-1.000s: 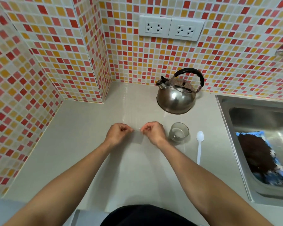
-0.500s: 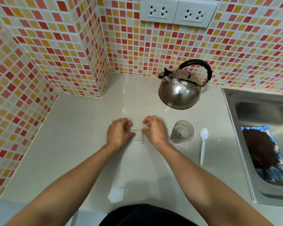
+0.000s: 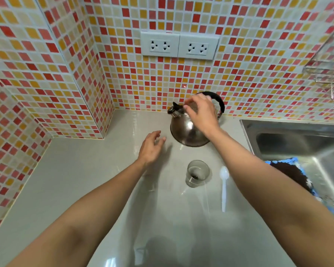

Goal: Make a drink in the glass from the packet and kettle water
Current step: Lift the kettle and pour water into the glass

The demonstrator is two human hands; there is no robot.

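Note:
A steel kettle (image 3: 185,132) with a black handle (image 3: 219,103) stands at the back of the grey counter (image 3: 75,180), against the tiled wall. My right hand (image 3: 201,112) hovers over its lid with fingers curved and apart, just left of the handle and holding nothing. My left hand (image 3: 150,149) floats open above the counter, left of the kettle. A small clear glass (image 3: 198,174) stands in front of the kettle with a little dark powder at its bottom. A faint pale shape (image 3: 149,183) beside my left wrist may be the packet.
A white plastic spoon (image 3: 223,189) lies right of the glass. The steel sink (image 3: 297,128) on the right holds a blue cloth with a dark brown pad (image 3: 289,172). Two sockets (image 3: 178,45) sit on the wall above the kettle. A wire rack (image 3: 328,70) hangs at the upper right.
Both hands have left the packet they held together on the counter. My right hand has risen to the kettle top and my left hand has opened and moved forward.

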